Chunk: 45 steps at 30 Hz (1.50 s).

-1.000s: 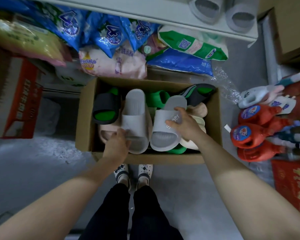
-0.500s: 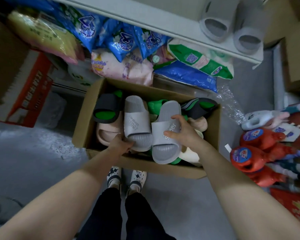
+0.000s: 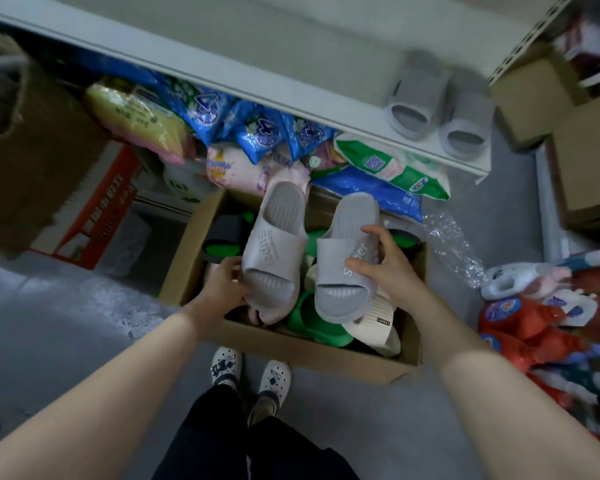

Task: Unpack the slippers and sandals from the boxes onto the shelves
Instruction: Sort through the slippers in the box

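Observation:
An open cardboard box point(image 3: 184, 258) on the floor holds several slippers: green point(image 3: 321, 327), cream point(image 3: 371, 320), black-and-green point(image 3: 224, 237). My left hand point(image 3: 224, 287) grips the left edge of one grey slide slipper point(image 3: 274, 247), lifted above the box. My right hand point(image 3: 383, 268) holds the strap side of the matching grey slipper point(image 3: 343, 268), also raised. A pair of grey slippers point(image 3: 440, 109) stands on the white shelf point(image 3: 291, 57) at the upper right.
Bags of detergent point(image 3: 257, 129) lie under the shelf behind the box. A red-and-white carton point(image 3: 94, 202) stands at the left, red detergent bottles point(image 3: 520, 323) at the right, brown boxes point(image 3: 575, 150) at the far right. My feet point(image 3: 250, 375) stand before the box.
Both hands have lifted the two grey slippers up out of the box. The view has tilted up, showing more of the shelf.

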### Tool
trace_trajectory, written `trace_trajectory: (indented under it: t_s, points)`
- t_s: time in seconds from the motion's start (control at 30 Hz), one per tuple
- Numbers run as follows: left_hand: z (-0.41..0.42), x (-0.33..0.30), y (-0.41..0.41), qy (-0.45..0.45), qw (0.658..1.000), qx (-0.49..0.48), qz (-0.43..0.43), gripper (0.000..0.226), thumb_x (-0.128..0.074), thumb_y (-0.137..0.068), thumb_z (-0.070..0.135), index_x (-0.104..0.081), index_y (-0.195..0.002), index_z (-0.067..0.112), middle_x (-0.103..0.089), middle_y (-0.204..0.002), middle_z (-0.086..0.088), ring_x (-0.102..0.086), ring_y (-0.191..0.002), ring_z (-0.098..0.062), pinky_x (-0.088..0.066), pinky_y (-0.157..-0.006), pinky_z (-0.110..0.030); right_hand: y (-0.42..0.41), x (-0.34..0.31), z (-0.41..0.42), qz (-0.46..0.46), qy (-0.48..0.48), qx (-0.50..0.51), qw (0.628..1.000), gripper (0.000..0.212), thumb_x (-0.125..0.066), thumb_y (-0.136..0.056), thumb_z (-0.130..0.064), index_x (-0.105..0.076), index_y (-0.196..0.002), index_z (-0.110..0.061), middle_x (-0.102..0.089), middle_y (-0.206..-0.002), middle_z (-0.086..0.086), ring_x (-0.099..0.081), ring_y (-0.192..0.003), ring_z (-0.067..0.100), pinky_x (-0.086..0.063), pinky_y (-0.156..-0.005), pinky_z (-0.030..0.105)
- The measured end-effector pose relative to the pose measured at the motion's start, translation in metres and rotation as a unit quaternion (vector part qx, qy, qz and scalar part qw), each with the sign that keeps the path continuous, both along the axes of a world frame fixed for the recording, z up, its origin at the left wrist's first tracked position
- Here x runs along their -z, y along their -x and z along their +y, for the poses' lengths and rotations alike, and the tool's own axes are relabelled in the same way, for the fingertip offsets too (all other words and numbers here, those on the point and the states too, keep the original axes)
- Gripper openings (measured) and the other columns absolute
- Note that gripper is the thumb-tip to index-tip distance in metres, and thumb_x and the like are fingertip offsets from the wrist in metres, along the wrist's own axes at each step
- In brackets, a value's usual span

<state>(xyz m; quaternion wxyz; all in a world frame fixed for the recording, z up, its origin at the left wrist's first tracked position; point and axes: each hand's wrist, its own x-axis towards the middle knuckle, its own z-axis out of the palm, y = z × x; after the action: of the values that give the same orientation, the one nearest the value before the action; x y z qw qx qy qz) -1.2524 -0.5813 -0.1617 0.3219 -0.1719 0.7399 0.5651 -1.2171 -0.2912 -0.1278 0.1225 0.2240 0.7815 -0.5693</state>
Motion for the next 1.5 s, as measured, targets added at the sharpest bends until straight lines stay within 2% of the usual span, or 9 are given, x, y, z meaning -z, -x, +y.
trace_trajectory:
  t_s: [0.2,0.47,0.63,0.77,0.93,1.1,1.2,1.3,1.5]
  points:
    - [-0.015,-0.054,0.042,-0.043,0.993,-0.002,0.115,0.044,-0.069,-0.078,0.0,-0.064,-0.091,0.042,-0.068,-0.087,0.015,-0.063,-0.094,-0.016,-0.056,-0.081,-0.046,0.04,-0.053,-0.007,0.095,0.02,-0.005,0.995,0.061,-0.084,-0.076,-0.015,-0.052,-0.114,-0.05,-0.053,-0.133,0.002,-0.061,-0.108,0.018,-0.057,-0.084,0.033]
    - [-0.012,-0.08,0.158,-0.039,0.984,0.0,0.171,0.052,-0.056,-0.084,-0.008,-0.046,-0.133,0.007,-0.058,-0.117,-0.015,-0.059,-0.106,-0.035,-0.054,-0.085,-0.055,0.136,-0.101,0.0,0.132,-0.013,-0.011,0.991,0.065,-0.083,-0.076,-0.013,-0.05,-0.126,-0.038,-0.053,-0.127,0.003,-0.058,-0.112,0.022,-0.058,-0.087,0.04]
    - [-0.002,-0.08,0.232,-0.037,0.99,-0.039,0.131,0.051,-0.048,-0.086,-0.016,-0.044,-0.133,0.001,-0.053,-0.11,-0.018,-0.056,-0.105,-0.037,-0.052,-0.079,-0.05,0.198,-0.098,-0.003,0.107,0.017,0.024,0.994,0.067,-0.079,-0.079,-0.007,-0.046,-0.13,-0.033,-0.048,-0.133,0.006,-0.058,-0.108,0.02,-0.057,-0.073,0.031]
    - [0.006,-0.074,0.285,-0.04,0.991,-0.01,0.127,0.049,-0.044,-0.082,-0.017,-0.047,-0.129,-0.003,-0.053,-0.109,-0.02,-0.054,-0.112,-0.044,-0.053,-0.065,-0.04,0.242,-0.085,-0.003,0.088,0.001,0.043,0.995,0.069,-0.083,-0.075,-0.011,-0.048,-0.126,-0.04,-0.049,-0.135,0.009,-0.058,-0.112,0.029,-0.059,-0.085,0.045]
    - [0.02,-0.075,0.328,0.024,0.985,0.055,0.159,0.043,-0.054,-0.075,-0.004,-0.055,-0.118,0.001,-0.063,-0.104,-0.027,-0.065,-0.094,-0.042,-0.057,-0.078,-0.055,0.279,-0.075,0.002,0.09,0.005,0.083,0.992,0.066,-0.079,-0.079,-0.009,-0.046,-0.128,-0.038,-0.053,-0.131,0.009,-0.06,-0.112,0.027,-0.058,-0.087,0.046]
    - [0.025,-0.077,0.33,0.218,0.926,0.157,0.266,0.044,-0.052,-0.082,0.001,-0.046,-0.126,0.002,-0.049,-0.126,-0.021,-0.051,-0.112,-0.04,-0.037,-0.08,-0.035,0.282,-0.082,0.009,0.102,-0.229,-0.012,0.968,0.063,-0.069,-0.086,-0.004,-0.047,-0.142,-0.024,-0.048,-0.136,0.003,-0.048,-0.12,0.016,-0.042,-0.097,0.03]
    - [0.024,-0.078,0.323,0.209,0.872,0.206,0.392,0.086,-0.069,-0.074,0.009,-0.026,-0.148,0.012,-0.024,-0.149,-0.023,-0.03,-0.134,-0.042,-0.031,-0.106,-0.044,0.274,-0.085,0.004,0.097,-0.335,-0.114,0.93,0.075,-0.073,-0.081,-0.013,-0.04,-0.147,-0.028,-0.037,-0.146,0.008,-0.04,-0.131,0.022,-0.031,-0.099,0.023]
    - [0.031,-0.078,0.327,0.193,0.827,0.285,0.445,0.103,-0.079,-0.072,0.028,-0.016,-0.153,0.022,-0.007,-0.157,-0.02,-0.014,-0.143,-0.038,-0.021,-0.116,-0.046,0.268,-0.079,-0.003,0.063,-0.382,-0.182,0.904,0.103,-0.083,-0.073,-0.03,-0.021,-0.155,-0.033,-0.015,-0.161,0.008,-0.022,-0.146,0.023,-0.025,-0.112,0.027]
    - [0.054,-0.075,0.353,0.204,0.808,0.306,0.46,0.09,-0.077,-0.076,0.036,-0.025,-0.15,0.035,-0.003,-0.161,-0.013,-0.035,-0.136,-0.039,-0.039,-0.103,-0.045,0.286,-0.068,0.0,0.106,-0.457,-0.148,0.871,0.097,-0.085,-0.072,-0.023,-0.03,-0.152,-0.024,-0.037,-0.144,0.011,-0.041,-0.132,0.033,-0.04,-0.107,0.042]
